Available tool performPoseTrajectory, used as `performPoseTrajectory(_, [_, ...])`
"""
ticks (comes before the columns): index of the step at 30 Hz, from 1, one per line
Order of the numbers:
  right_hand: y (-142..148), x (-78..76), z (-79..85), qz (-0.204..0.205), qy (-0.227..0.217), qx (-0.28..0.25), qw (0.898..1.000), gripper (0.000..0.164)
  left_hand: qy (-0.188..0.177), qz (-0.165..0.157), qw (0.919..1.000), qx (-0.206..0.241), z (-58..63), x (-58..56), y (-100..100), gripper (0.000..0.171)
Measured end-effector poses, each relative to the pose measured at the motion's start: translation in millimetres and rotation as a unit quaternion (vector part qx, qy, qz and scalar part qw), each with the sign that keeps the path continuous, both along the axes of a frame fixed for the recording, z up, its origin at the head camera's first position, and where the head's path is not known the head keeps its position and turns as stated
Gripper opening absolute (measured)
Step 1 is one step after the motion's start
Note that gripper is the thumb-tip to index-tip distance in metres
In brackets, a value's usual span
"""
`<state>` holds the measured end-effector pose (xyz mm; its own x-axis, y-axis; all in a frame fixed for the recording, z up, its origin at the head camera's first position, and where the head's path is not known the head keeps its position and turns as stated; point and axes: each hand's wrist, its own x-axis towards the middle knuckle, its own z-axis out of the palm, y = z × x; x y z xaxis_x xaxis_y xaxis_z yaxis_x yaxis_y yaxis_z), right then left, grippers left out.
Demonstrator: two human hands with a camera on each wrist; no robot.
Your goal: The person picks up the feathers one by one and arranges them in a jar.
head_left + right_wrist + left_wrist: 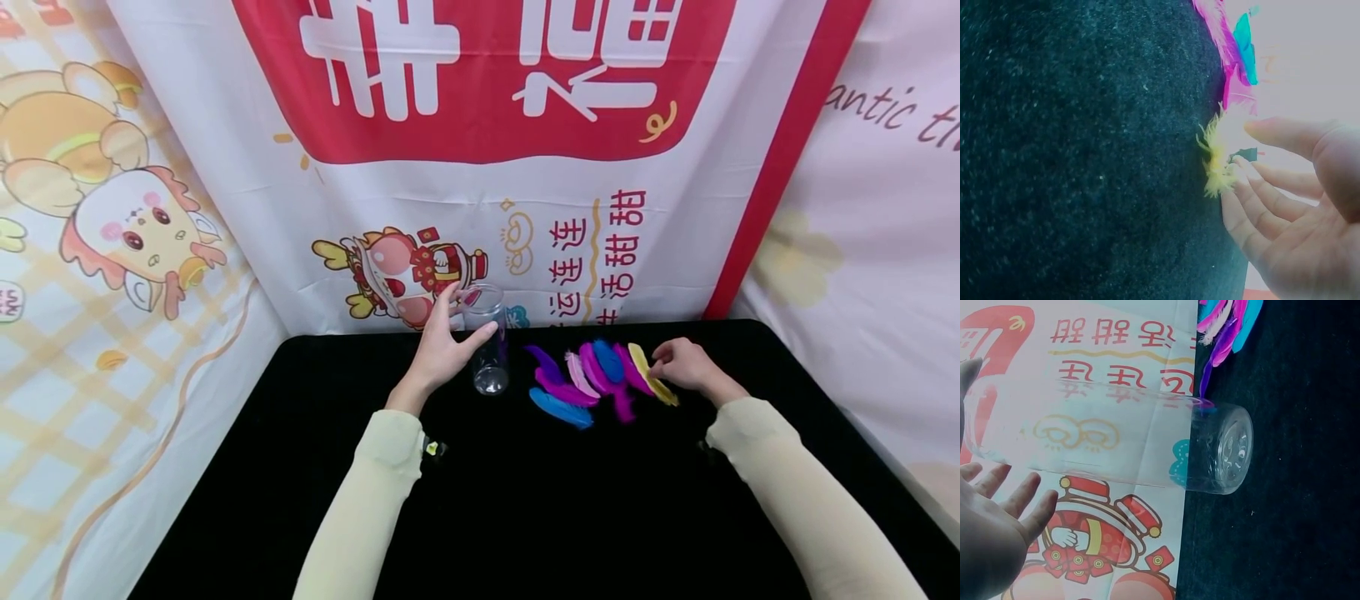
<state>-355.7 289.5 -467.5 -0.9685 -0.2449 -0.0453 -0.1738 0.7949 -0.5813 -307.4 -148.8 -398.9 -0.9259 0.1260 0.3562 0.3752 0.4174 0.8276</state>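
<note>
A clear plastic jar [491, 367] stands upright near the table's back edge. My left hand [444, 350] is at its upper left side, thumb in front and fingers behind. In the left wrist view those fingers [1038, 515] are extended and spread beside the jar wall. Toward the right, my right hand [686, 365] has its fingertips at a yellow feather [651, 375]. The right wrist view shows a gap between thumb and fingers, close to the feather's fluffy end [1215, 169]. The feather lies at the right end of a row of feathers.
Between the hands lie several feathers: a purple one [546, 363], a light pink one [581, 377], magenta ones [566, 392], and blue ones [561, 408]. The black table [525, 517] meets a printed cloth backdrop [420, 192] right behind the jar.
</note>
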Motion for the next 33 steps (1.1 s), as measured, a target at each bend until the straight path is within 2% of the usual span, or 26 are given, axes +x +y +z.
performPoseTrajectory(13, [-3.4, 0.2, -0.6, -0.023, 0.004, 0.017, 1.0, 0.045, -0.019, 0.007, 0.9998, -0.005, -4.3, -5.2, 5.0, 0.095])
performPoseTrajectory(19, [-3.5, -2.6, -6.3, -0.018, 0.018, 0.026, 0.999, 0.043, -0.024, 0.008, 0.9997, -0.003, -5.6, -5.1, 8.0, 0.095])
performPoseTrajectory(33, [-9.0, -3.0, -5.7, -0.019, 0.001, 0.019, 1.0, 0.037, 0.001, 0.019, 0.9998, 0.005, -6.4, -8.5, 14.2, 0.088])
